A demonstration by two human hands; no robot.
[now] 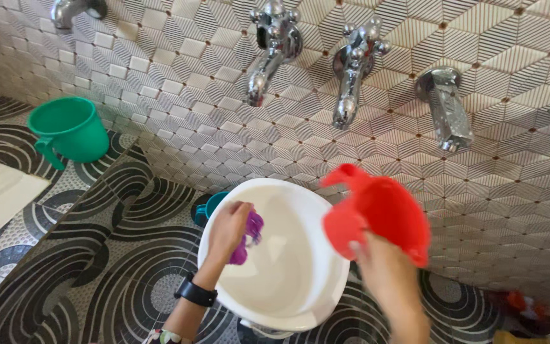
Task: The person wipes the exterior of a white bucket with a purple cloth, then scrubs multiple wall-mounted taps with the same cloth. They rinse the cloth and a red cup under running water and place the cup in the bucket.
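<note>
Bright, even daylight, soft, source off frame. White bucket interior near overexposed, faint shadow of left hand on inner wall. Chrome taps carry sharp glare spots. Right hand and red mug motion-blurred. Wide-angle bend toward 9 and 3 o'clock edges; 4 o'clock floor corner soft.

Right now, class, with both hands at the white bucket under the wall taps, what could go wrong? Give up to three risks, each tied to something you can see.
1. The right hand holds the red mug tilted by the bucket's rim; anything in it could spill onto the patterned floor.
2. The left hand holds a purple thing inside the bucket; a loose grip could drop it.
3. A small teal cup sits tight behind the bucket and could be knocked over.
</note>
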